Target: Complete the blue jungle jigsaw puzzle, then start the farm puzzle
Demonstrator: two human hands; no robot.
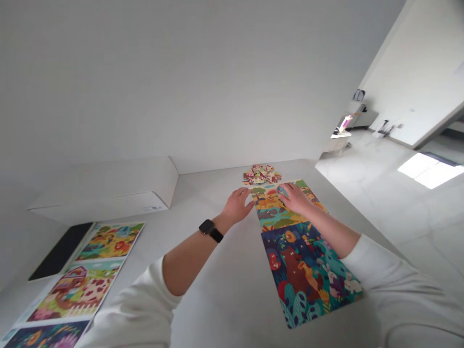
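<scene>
A jigsaw puzzle with a yellow savanna scene [270,212] lies flat on the grey-white table. My left hand [237,205] rests at its left edge, thumb apart from the fingers, with nothing seen in it. Over the puzzle's upper part lies my right hand [295,198], its bent fingers and thumb apart around a blue patch of the picture; the hand and forearm hide the right side. Directly below, a dark blue forest puzzle [300,275] with a bear and rabbits adjoins it. Beyond the savanna puzzle is a heap of loose puzzle pieces [261,174].
A white box [159,186] stands against the wall at the left. In front of it lie a black flat panel [61,251] and printed pictures of a savanna [110,241], a farm [78,292] and a dark scene [47,336]. The table's right edge [357,210] drops to a pale floor.
</scene>
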